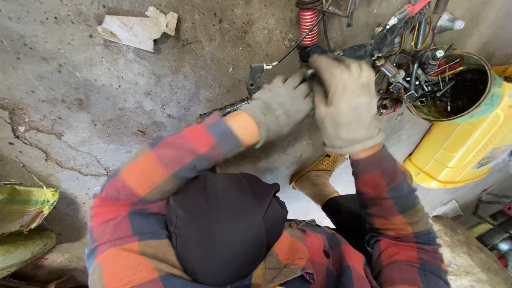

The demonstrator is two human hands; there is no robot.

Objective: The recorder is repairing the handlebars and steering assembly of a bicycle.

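Note:
Both my hands wear grey work gloves and meet over a dark metal motorcycle part on the concrete floor. My left hand is closed around the part where a ribbed dark bar runs out to the left. My right hand wraps over the part's black upper end. Just left of my hands a black lever bracket carries a thin cable up toward a red coil spring. What lies under my palms is hidden.
A yellow bucket with a green rim holding dark liquid stands at the right, beside a heap of wires and small metal parts. A torn paper scrap lies far left. A tan shoe and a green sack are near.

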